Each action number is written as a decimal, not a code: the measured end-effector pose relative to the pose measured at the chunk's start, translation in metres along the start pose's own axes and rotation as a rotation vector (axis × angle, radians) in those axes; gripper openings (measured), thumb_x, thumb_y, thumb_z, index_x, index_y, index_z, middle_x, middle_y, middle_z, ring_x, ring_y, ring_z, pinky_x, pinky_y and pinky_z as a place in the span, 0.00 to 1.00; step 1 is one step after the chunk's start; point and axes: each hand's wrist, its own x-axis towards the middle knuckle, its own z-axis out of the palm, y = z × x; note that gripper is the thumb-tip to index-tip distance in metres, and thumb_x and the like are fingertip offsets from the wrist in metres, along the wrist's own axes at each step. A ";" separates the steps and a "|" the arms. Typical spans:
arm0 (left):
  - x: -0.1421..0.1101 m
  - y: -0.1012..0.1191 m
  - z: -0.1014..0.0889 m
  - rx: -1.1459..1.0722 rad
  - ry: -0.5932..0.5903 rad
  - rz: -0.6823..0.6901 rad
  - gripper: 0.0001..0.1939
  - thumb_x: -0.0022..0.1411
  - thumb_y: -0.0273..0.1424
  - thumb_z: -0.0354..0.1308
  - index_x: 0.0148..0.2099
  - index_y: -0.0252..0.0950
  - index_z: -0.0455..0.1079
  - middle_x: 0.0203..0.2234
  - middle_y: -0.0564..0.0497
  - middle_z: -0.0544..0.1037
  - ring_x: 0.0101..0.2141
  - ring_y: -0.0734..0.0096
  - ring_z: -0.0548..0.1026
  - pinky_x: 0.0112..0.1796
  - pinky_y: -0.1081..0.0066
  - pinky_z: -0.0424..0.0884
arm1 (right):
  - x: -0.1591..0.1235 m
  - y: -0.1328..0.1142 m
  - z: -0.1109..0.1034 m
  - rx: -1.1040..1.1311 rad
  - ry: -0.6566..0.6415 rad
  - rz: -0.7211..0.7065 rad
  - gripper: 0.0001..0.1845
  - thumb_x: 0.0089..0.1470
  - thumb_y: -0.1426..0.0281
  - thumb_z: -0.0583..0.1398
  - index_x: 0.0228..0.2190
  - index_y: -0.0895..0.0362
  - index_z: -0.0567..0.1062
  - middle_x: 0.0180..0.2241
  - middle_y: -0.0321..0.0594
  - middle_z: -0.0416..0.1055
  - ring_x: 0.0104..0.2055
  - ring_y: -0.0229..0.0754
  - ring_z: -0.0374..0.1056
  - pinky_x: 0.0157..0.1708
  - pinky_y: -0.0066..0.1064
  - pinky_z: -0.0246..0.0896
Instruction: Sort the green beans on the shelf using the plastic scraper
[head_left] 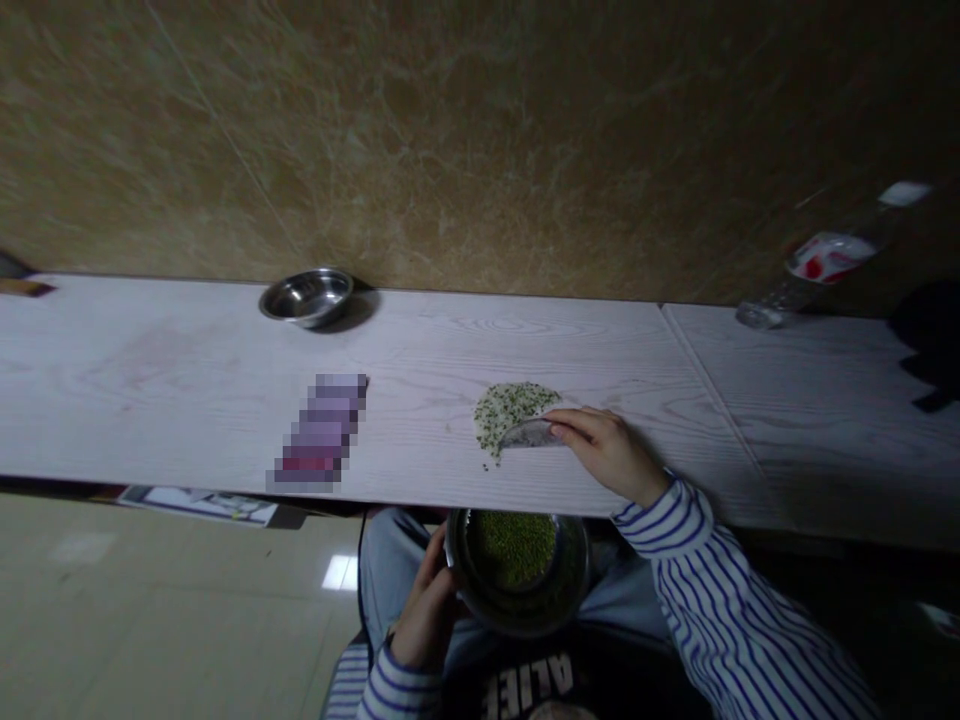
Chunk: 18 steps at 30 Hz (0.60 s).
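My right hand (607,450) is closed on a grey flat scraper (529,433) with a curved edge, held against the tabletop. The scraper touches the near side of a pile of mixed white and green grains (514,403), which look like rice and mung beans. A few loose green grains lie near the pile's lower left. Below the table's front edge, my left hand (429,605) grips the left rim of a steel bowl (574,590), which is over my lap. Small green beans (514,550), like mung beans, lie in it.
An empty-looking steel bowl (307,297) stands by the wall on the pale wooden table (420,340). A blurred purple flat item (319,430) lies left of the pile. At the right stand a clear plastic bottle (825,260) and a dark object (930,340).
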 end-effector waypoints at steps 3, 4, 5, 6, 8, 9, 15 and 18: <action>0.002 -0.002 0.002 -0.004 0.014 -0.001 0.41 0.49 0.33 0.66 0.66 0.43 0.64 0.57 0.43 0.74 0.34 0.63 0.74 0.26 0.69 0.70 | 0.008 0.002 0.000 0.005 -0.005 0.008 0.14 0.60 0.70 0.59 0.43 0.51 0.82 0.42 0.42 0.83 0.43 0.45 0.79 0.47 0.41 0.72; 0.002 -0.003 0.003 -0.008 0.020 -0.004 0.40 0.49 0.34 0.66 0.66 0.43 0.64 0.58 0.43 0.73 0.36 0.61 0.75 0.26 0.69 0.70 | 0.009 0.002 -0.001 0.014 -0.012 0.013 0.14 0.60 0.70 0.58 0.43 0.52 0.82 0.42 0.42 0.83 0.43 0.45 0.79 0.47 0.41 0.72; 0.002 -0.004 0.004 -0.014 0.023 -0.006 0.40 0.49 0.34 0.67 0.66 0.43 0.64 0.59 0.43 0.73 0.38 0.58 0.75 0.27 0.68 0.71 | 0.010 0.002 -0.002 0.029 -0.017 0.019 0.14 0.60 0.70 0.58 0.43 0.52 0.82 0.42 0.42 0.83 0.43 0.46 0.78 0.47 0.41 0.72; 0.002 -0.004 0.004 -0.020 0.023 -0.007 0.40 0.49 0.35 0.67 0.65 0.43 0.65 0.59 0.43 0.73 0.40 0.56 0.75 0.28 0.68 0.71 | 0.010 0.002 -0.003 0.050 -0.018 0.029 0.14 0.60 0.70 0.58 0.43 0.53 0.82 0.42 0.43 0.83 0.44 0.46 0.78 0.47 0.41 0.73; 0.001 -0.005 0.005 -0.030 0.018 -0.006 0.40 0.49 0.34 0.67 0.65 0.43 0.65 0.59 0.43 0.73 0.43 0.54 0.75 0.29 0.68 0.72 | 0.010 0.004 -0.007 0.113 -0.001 0.062 0.14 0.60 0.68 0.58 0.43 0.54 0.82 0.42 0.43 0.83 0.43 0.46 0.79 0.47 0.40 0.73; 0.001 -0.005 0.006 -0.035 0.016 -0.006 0.40 0.49 0.34 0.66 0.65 0.43 0.64 0.58 0.43 0.73 0.44 0.54 0.75 0.30 0.68 0.72 | 0.011 0.007 -0.009 0.149 0.024 0.086 0.14 0.60 0.67 0.58 0.44 0.54 0.82 0.41 0.43 0.83 0.43 0.46 0.79 0.46 0.40 0.73; 0.001 -0.003 0.007 -0.018 0.000 -0.007 0.40 0.48 0.33 0.65 0.65 0.44 0.64 0.58 0.44 0.74 0.46 0.50 0.76 0.32 0.67 0.73 | 0.029 0.047 -0.023 0.255 0.257 0.286 0.16 0.56 0.68 0.60 0.44 0.61 0.79 0.36 0.49 0.83 0.40 0.48 0.80 0.43 0.40 0.74; 0.000 -0.002 0.008 -0.004 -0.004 0.002 0.39 0.48 0.34 0.66 0.64 0.45 0.65 0.58 0.45 0.74 0.47 0.49 0.75 0.30 0.68 0.71 | 0.041 0.064 -0.023 0.260 0.279 0.378 0.15 0.53 0.70 0.61 0.43 0.62 0.79 0.34 0.50 0.83 0.39 0.49 0.80 0.41 0.39 0.74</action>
